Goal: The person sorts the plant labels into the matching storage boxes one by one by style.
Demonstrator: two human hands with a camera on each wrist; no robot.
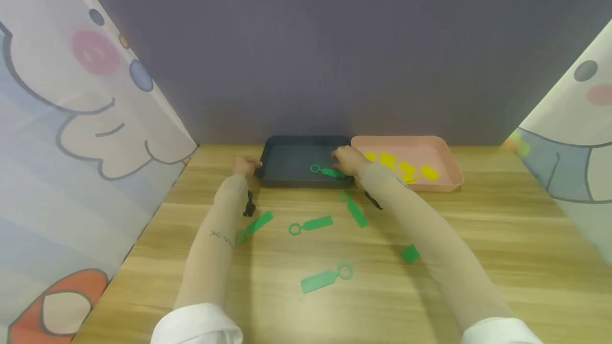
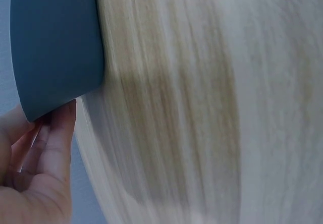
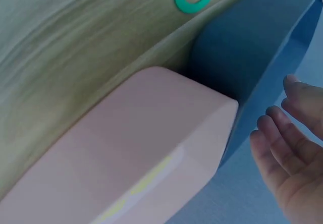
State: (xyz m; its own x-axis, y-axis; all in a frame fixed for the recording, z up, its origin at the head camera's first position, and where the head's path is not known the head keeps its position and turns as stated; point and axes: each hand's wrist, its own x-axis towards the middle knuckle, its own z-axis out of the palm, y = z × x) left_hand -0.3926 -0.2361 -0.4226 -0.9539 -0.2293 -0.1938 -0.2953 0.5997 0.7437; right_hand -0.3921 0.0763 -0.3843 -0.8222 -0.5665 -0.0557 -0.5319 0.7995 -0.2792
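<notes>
A dark blue-grey tray (image 1: 296, 161) stands against the back wall. My left hand (image 1: 245, 166) pinches its left end; in the left wrist view the fingers (image 2: 58, 143) are at the tray's corner. Over the tray's right end is my right hand (image 1: 350, 160). In the right wrist view, this hand (image 3: 298, 153) has loosely bent, spread fingers with nothing between them. A green tag with a ring end (image 1: 330, 172) lies inside the dark tray, partly hidden by the right hand.
Right beside the dark tray stands a pink tray (image 1: 455, 177) with several yellow pieces (image 1: 406, 169). Several green ring-ended tags (image 1: 317, 223) and a green square piece (image 1: 410, 254) lie on the wooden table. Small black pieces (image 1: 249, 205) lie near both wrists. A dark wall (image 1: 334, 57) rises behind.
</notes>
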